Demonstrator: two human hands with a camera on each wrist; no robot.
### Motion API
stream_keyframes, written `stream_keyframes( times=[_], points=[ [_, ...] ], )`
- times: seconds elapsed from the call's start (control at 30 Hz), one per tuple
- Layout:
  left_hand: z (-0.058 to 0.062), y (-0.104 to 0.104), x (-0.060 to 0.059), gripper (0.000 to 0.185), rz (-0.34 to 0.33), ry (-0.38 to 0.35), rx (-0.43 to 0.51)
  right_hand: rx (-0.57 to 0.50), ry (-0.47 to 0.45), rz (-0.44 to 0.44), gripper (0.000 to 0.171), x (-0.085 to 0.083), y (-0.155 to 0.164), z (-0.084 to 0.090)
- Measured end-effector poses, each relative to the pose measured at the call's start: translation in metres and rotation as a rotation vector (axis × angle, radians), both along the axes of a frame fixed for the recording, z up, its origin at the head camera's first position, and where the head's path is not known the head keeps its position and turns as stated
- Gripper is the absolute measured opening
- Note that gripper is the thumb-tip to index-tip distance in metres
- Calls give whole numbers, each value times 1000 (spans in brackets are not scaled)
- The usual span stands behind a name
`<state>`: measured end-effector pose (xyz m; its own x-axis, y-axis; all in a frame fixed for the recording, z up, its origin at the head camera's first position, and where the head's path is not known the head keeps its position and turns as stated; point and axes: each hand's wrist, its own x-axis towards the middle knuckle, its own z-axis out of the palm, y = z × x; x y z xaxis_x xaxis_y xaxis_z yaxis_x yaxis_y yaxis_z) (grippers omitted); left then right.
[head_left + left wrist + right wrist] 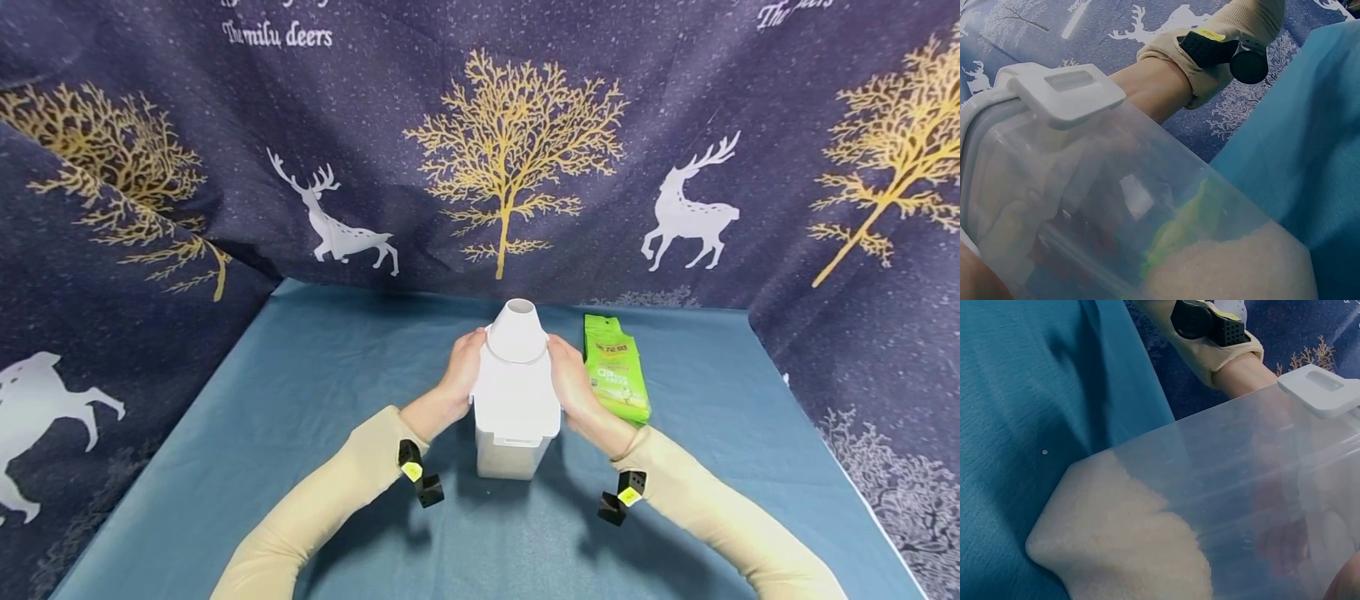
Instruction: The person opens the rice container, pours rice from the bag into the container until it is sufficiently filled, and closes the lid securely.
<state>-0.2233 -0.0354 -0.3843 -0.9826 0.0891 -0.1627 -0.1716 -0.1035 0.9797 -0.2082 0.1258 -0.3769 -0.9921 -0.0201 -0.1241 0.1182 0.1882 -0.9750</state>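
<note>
A translucent rice container (508, 458) stands upright on the table, topped by a white lid (517, 392) with a cone-shaped spout (517, 333). My left hand (459, 377) holds the lid's left side, and my right hand (576, 382) holds its right side, both near the cone. Through the clear wall in the left wrist view, white grain (1235, 269) fills the lower part. The right wrist view shows that grain (1122, 544) heaped unevenly, and a white side latch (1322, 387) on the lid. Most fingertips are hidden.
A bright green bag (617, 371) lies on the blue tablecloth (337, 358), just right of my right hand. One small white grain (1045, 452) lies on the cloth beside the container. A dark deer-print curtain (450, 242) hangs behind the table.
</note>
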Motion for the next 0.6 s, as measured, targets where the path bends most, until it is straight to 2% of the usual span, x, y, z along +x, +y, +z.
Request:
stream_keyframes(
  times=[0.07,0.3,0.43,0.6],
  points=[
    [-1,1,0,43,0,8,25,-2,-1,-4,47,0,0,0],
    [-4,5,-2,44,-2,49,202,-20,-21,-22,49,0,-2,0],
    [-5,6,-2,43,18,47,208,-21,-31,-30,50,2,-3,0],
    [-5,6,-3,40,8,72,167,0,-34,-27,53,2,-2,0]
  ],
)
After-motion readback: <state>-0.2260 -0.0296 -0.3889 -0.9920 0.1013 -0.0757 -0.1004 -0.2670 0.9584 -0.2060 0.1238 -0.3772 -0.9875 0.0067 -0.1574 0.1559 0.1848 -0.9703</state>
